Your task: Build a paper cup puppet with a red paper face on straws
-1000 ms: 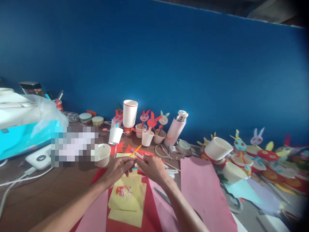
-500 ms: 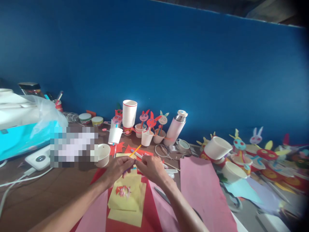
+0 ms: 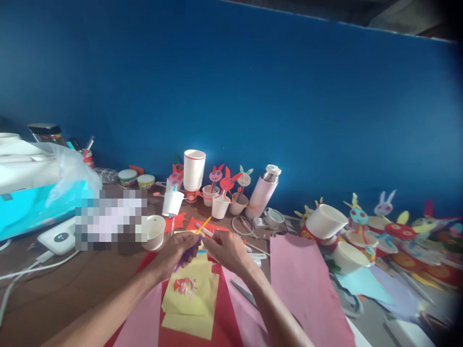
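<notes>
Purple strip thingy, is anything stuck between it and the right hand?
Nothing visible blocks the right hand from the top of the purple strip. The left hand's fingers partly cover the strip lower down, and the yellow stick points up beyond the gap. I can't tell if they touch.

White power bank [image 3: 61, 237] with cable, pink thermos [image 3: 263, 192], lidded tubs [image 3: 137, 180], blue wall [image 3: 231, 96]

Bag [image 3: 47, 193] at left edge, device [image 3: 58, 237] just below it. Two tubs [image 3: 128, 178] right of bag, near wall [image 3: 224, 86]. Cup stack [image 3: 194, 171] mid-frame, left of thermos [image 3: 261, 196]; three puppet cups [image 3: 221, 206] between. Scraps [image 3: 185, 286] on square sheets [image 3: 188, 306], lower centre. Long sheet [image 3: 300, 274] right of those. More puppets [image 3: 359, 216] along right side.
</notes>
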